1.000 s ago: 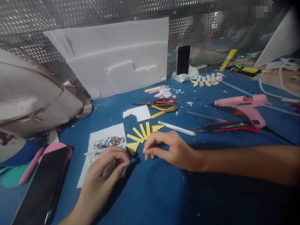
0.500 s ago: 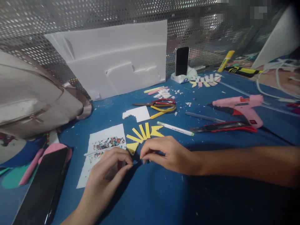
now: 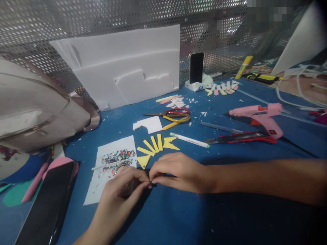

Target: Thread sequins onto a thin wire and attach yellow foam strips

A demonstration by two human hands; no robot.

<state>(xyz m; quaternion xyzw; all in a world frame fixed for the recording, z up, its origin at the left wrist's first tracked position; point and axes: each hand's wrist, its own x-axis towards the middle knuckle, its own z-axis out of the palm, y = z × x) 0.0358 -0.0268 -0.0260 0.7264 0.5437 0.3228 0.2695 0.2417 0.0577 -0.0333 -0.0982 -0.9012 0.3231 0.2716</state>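
Note:
My left hand (image 3: 126,189) and my right hand (image 3: 177,172) meet fingertip to fingertip above the blue tabletop (image 3: 184,217). Both are closed in a pinch; whatever lies between the fingers is too small and dark to name. Just beyond them several yellow strips (image 3: 152,143) fan out, with a yellow triangular piece (image 3: 143,161) on the left and a yellow notched piece (image 3: 170,143) on the right. Beside my left hand, a sheet of white paper (image 3: 92,190) bears colourful glittery flakes (image 3: 116,157) and a thin white stick (image 3: 109,165).
Scissors (image 3: 176,114), a white cut-out (image 3: 150,125), a marker (image 3: 190,140), a red box cutter (image 3: 242,137) and a pink glue gun (image 3: 260,115) lie farther back. A black phone (image 3: 46,204) and a pale bag (image 3: 43,105) are at left; another phone (image 3: 196,68) stands upright behind.
My left hand has moved slightly right and down, and my right hand slightly left. Their fingertips, apart before, now come together. The surrounding things stay in place.

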